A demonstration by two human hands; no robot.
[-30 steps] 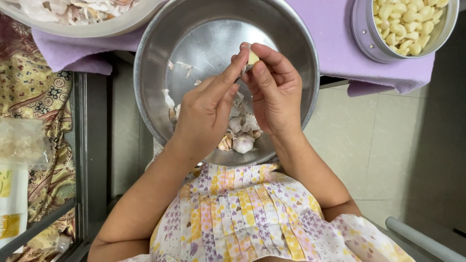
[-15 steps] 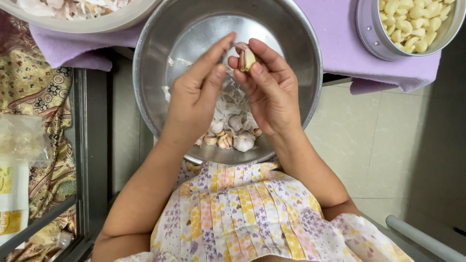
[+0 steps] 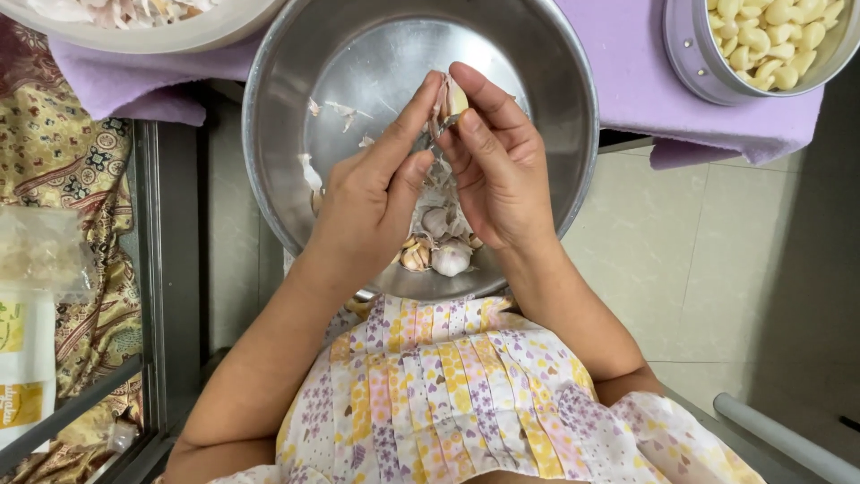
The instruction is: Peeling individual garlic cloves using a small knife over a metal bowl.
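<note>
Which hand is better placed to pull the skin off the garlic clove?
Probably the left hand. The right hand already pinches the garlic clove at its fingertips above the steel bowl, while the left fingers reach up to the loose skin beside the clove.

Pale glossy floor tiles (image 3: 717, 269) lay at right. A patterned gold fabric (image 3: 81, 188) sat beside a dark metal frame (image 3: 170, 269).

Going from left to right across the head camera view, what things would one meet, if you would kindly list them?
Patterned gold cloth → left hand → garlic clove → right hand → purple cloth → round metal tin of peeled cloves.
</note>
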